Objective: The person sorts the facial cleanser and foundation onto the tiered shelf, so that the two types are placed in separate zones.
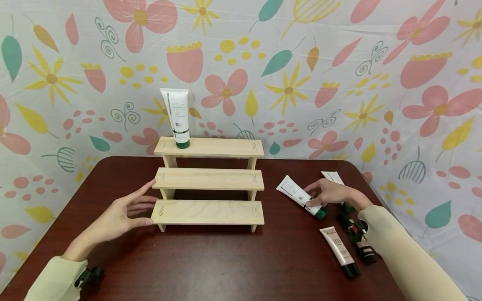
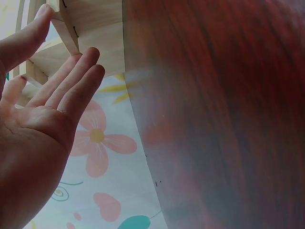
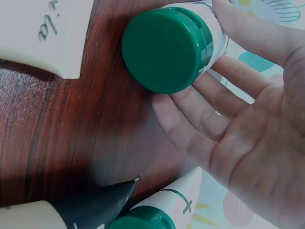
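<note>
My right hand [image 1: 331, 193] grips a white squeeze tube [image 1: 295, 193] with a green cap, thumb on one side and fingers on the other. In the right wrist view its green cap [image 3: 162, 50] faces the camera. The tube slants over the right part of the table. My left hand [image 1: 119, 216] touches the left end of a three-step wooden shelf [image 1: 208, 211] with its fingers extended. In the left wrist view the thumb and fingertips [image 2: 90, 55] lie against the shelf's wood. Another white tube [image 1: 177, 113] with a green cap stands upright at the left of the top step.
Right of the shelf, a beige BB cream tube [image 1: 339, 248] with a black cap lies on the dark table [image 1: 211, 267]. A black-and-beige tube [image 1: 365, 248] and another white tube [image 1: 332, 177] lie partly hidden by my right arm. A flower-patterned cloth [image 1: 233, 54] hangs behind.
</note>
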### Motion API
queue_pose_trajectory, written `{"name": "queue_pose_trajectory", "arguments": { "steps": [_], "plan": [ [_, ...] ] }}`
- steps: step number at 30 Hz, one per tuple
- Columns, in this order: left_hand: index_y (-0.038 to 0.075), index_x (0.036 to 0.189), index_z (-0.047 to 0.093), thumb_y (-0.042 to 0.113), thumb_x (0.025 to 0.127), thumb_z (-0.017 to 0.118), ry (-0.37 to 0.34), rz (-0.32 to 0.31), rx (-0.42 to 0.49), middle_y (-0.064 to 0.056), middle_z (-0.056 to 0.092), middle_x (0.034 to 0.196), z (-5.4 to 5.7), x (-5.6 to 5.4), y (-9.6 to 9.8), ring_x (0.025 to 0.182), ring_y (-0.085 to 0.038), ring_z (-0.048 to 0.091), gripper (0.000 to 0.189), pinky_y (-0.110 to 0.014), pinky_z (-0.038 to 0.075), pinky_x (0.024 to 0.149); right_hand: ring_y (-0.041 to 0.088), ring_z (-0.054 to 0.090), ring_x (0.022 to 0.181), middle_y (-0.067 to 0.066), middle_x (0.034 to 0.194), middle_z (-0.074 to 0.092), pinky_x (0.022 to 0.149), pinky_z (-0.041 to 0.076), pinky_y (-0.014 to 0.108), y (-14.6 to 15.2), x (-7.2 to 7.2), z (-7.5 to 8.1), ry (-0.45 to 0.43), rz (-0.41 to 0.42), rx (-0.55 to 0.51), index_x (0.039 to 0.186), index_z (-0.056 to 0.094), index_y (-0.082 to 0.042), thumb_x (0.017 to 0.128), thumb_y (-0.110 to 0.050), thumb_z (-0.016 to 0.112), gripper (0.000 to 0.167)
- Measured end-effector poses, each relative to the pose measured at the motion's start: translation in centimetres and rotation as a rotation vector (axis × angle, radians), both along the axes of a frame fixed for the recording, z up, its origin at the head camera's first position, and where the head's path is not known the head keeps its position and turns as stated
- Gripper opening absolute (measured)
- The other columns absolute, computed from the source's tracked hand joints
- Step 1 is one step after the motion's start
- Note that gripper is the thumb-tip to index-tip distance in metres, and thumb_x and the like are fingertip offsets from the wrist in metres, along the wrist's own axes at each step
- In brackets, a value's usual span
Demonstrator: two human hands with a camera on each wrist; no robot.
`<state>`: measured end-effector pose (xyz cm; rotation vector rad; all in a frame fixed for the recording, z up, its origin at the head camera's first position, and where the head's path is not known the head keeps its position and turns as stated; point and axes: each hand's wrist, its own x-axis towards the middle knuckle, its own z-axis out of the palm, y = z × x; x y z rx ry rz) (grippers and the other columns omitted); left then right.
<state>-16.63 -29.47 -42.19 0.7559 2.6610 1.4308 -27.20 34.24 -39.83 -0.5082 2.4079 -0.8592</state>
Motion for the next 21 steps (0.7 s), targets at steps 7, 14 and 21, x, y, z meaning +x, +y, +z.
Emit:
{"name": "queue_pose_trajectory", "arguments": {
  "steps": [7,14,21],
  "plan": [
    [0.024,0.169,0.027,0.008,0.087,0.088,0.0,0.0,0.001,-0.018,0.066,0.134,-0.03,-0.09,-0.01,0.119,-0.036,0.067,0.104,-0.033,0.058,0.095,0.03,0.071,0.107,0.024,0.128,0.067,0.08,0.063,0.041,0.07,0.06,-0.21,0.006,-0.013,-0.019,0.141,0.057,0.015,0.094,-0.022,0.083,0.066],
    [0.024,0.169,0.028,0.007,0.086,0.089,0.013,-0.004,0.006,-0.018,0.066,0.134,-0.03,-0.12,-0.1,0.119,-0.032,0.068,0.105,-0.029,0.058,0.095,0.029,0.071,0.105,0.021,0.123,0.071,0.081,0.062,0.041,-0.04,0.26,-0.48,0.032,-0.04,-0.031,0.14,0.059,0.014,0.093,-0.022,0.083,0.064],
    [0.024,0.169,0.028,0.008,0.086,0.089,0.006,-0.003,0.006,-0.017,0.066,0.133,-0.01,-0.06,-0.08,0.119,-0.031,0.068,0.105,-0.03,0.058,0.095,0.028,0.069,0.105,0.013,0.116,0.073,0.081,0.059,0.038,-0.31,0.87,-0.47,0.076,-0.052,-0.058,0.136,0.062,0.013,0.095,-0.022,0.081,0.057]
  ]
}}
